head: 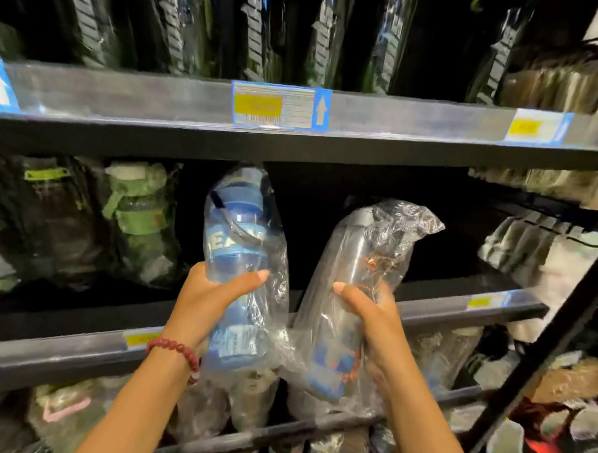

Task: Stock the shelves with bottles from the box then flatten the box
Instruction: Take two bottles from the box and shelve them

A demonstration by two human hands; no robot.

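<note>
Rising from the bottom of the frame, two bare forearms are seen, each hand wrapped around a bagged bottle. The left hand (208, 299), with a red bead bracelet (179, 353) on its wrist, is clenched around the blue bottle (236, 258), thumb laid across its front; this bottle is held nearly upright in the centre of the frame, inside a clear plastic bag. Just to its right, the grey bottle (345, 279) is gripped low on its body by the right hand (372, 318), and is tilted so that its top leans toward the right. Its loose bag is crumpled above the cap. The two bags are touching near their lower ends. Behind the bottles, the middle shelf (434, 306) is seen with a dark gap at its centre, and green bottles (137, 216) are ranged at centre left. Farther up, a price tag (273, 105) is fixed to the upper shelf edge (125, 95), above which dark packaged goods are blurred.
</note>
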